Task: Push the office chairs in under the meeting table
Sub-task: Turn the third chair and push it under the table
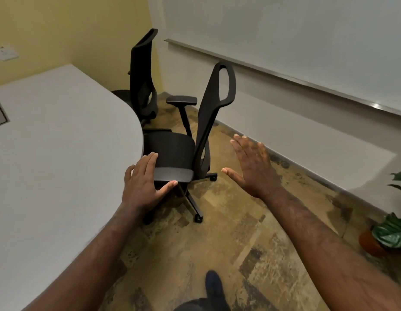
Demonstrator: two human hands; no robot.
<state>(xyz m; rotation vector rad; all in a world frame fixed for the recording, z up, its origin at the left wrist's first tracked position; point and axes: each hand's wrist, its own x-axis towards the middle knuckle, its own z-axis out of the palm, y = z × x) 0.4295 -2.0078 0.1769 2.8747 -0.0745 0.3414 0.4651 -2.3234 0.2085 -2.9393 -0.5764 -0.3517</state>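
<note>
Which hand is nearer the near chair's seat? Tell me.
Left. The left hand lies open at the seat front edge; the right hand hovers open, apart, off to the backrest side.

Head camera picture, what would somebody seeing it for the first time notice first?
Two open hands reach forward: the left hand near the table's rounded edge, the right hand over the floor. Between them stands a black office chair, its seat partly under the white meeting table; a second chair waits in the corner.

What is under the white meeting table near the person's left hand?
The nearer black chair has its seat front tucked under the table edge beside the left hand. Anything deeper below is hidden by the tabletop.
</note>
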